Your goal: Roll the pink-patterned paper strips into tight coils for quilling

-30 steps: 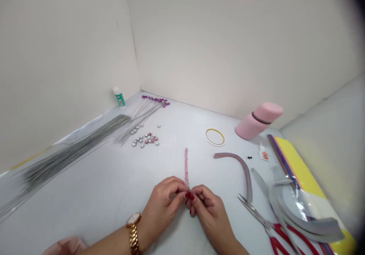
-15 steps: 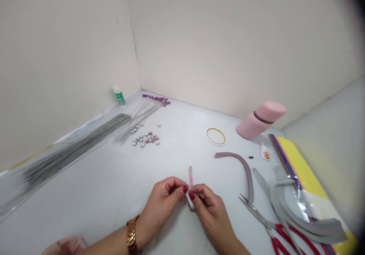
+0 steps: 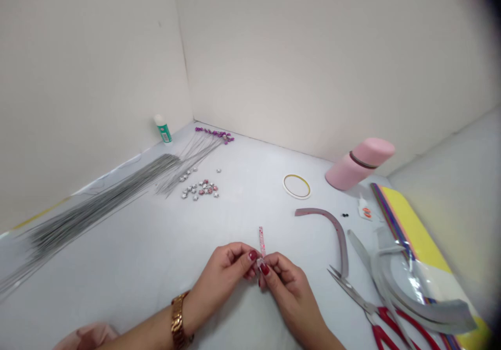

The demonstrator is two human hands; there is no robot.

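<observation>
Between my two hands is a narrow pink patterned paper strip, its free end pointing away from me. My left hand pinches the strip near its folded part, thumb and fingertips together. My right hand grips the same spot from the other side, its thumb pressed on the fold. The folded part is small and mostly covered by my fingertips. Beyond my left hand lie several small folded paper stars, silver and pink. To the right of my right hand rest scissors with red handles, their blades parted.
Grey wire stems lie along the left wall, with purple-tipped stems in the corner. A glue stick, tape roll, pink bottle, small glue bottle, curved paper strips and coloured sheets surround the workspace.
The white part of the strip that stretched down between my hands is now folded up at my fingertips. My fingers have shifted slightly around it.
</observation>
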